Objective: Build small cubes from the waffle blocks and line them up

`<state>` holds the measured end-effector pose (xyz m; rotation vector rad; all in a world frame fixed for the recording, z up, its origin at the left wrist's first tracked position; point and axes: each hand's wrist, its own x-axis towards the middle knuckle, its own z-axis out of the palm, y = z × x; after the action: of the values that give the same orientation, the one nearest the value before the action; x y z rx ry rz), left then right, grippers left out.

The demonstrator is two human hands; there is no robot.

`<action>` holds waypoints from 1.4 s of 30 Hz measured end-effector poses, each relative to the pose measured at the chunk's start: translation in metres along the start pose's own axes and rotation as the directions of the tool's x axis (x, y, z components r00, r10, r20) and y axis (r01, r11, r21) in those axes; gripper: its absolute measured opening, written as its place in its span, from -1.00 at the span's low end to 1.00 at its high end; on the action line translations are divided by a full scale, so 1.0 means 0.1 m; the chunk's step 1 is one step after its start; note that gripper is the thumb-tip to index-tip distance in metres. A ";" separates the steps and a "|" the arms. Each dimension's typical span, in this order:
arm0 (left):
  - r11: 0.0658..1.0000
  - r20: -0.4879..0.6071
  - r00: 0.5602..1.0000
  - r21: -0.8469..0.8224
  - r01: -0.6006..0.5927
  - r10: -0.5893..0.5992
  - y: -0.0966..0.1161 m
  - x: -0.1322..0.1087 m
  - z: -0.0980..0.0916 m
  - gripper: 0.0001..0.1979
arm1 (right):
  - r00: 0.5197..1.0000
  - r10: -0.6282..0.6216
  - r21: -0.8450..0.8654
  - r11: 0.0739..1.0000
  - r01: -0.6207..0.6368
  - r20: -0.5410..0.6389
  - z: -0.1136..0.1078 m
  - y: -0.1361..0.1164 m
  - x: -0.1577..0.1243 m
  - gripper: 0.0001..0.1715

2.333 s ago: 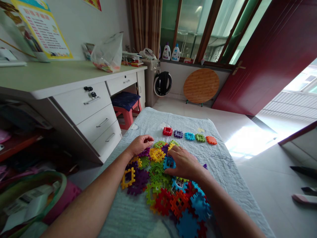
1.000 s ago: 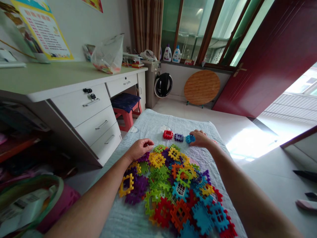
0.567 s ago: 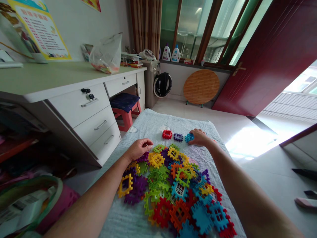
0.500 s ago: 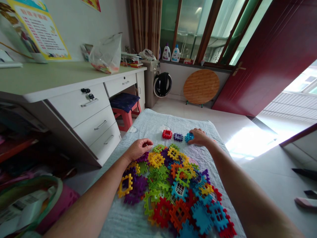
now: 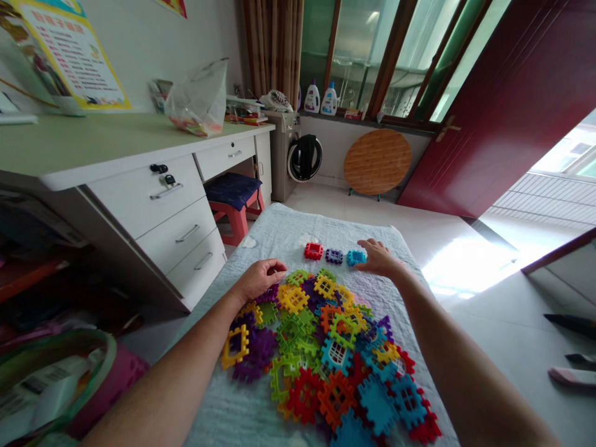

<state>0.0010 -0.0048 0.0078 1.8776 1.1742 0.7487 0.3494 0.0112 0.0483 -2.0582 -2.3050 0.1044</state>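
Observation:
A red block [image 5: 313, 251], a purple block [image 5: 334, 256] and a blue block [image 5: 356, 257], all square with notched edges, stand in a row on the cloth. Just right of the blue block is my right hand [image 5: 378, 257], fingers spread and nothing held. My left hand [image 5: 261, 279] rests at the upper left edge of a heap of interlocking plastic pieces; its fingers are loosely curled, thumb and forefinger apart, with nothing visible between them. The heap mixes yellow pieces [image 5: 294, 299], green pieces [image 5: 292, 332], red pieces [image 5: 305, 395], blue pieces [image 5: 379, 403] and purple ones.
A pale blue cloth [image 5: 284, 230] covers the work surface. To the left stand a white desk [image 5: 153, 192] with drawers, a pink stool [image 5: 237, 220] and a pink bin [image 5: 112, 379]. Behind are a washing machine [image 5: 282, 158] and a round wooden tabletop [image 5: 378, 161].
My right hand has let go of the blue block and drawn slightly right, its fingers opening. The block stays in the row. My left hand has hardly moved.

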 end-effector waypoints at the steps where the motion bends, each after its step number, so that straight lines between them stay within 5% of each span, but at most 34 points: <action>1: 1.000 0.000 1.000 -0.002 -0.002 0.002 0.00 0.00 0.00 -0.71 | 0.999 -0.007 0.024 1.000 0.007 -0.035 -0.03 0.00 -0.08 -0.16; 7: 1.000 0.005 1.000 -0.005 0.023 -0.023 0.01 0.00 0.01 -0.70 | 0.986 -0.145 0.260 0.952 0.162 -0.082 -0.13 -0.04 -0.75 -0.42; 12: 1.000 -0.009 1.000 0.004 -0.002 0.002 0.02 -0.01 0.02 -0.71 | 0.986 -0.164 0.405 0.903 0.144 0.016 -0.16 -0.22 -1.12 -0.72; 20: 1.000 -0.017 1.000 0.019 -0.011 0.011 0.00 -0.01 0.03 -0.68 | 0.978 -0.123 0.435 0.881 0.186 -0.170 0.07 -0.39 -1.16 -0.89; 42: 1.000 -0.013 1.000 0.018 0.000 0.000 0.03 -0.02 0.03 -0.68 | 0.940 -0.319 0.434 0.834 0.340 -0.124 0.08 -0.72 -1.27 -0.93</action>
<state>0.0042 -0.0084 0.0089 1.8901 1.1931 0.7542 0.2922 -0.1235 0.0475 -1.4082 -2.2910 0.5155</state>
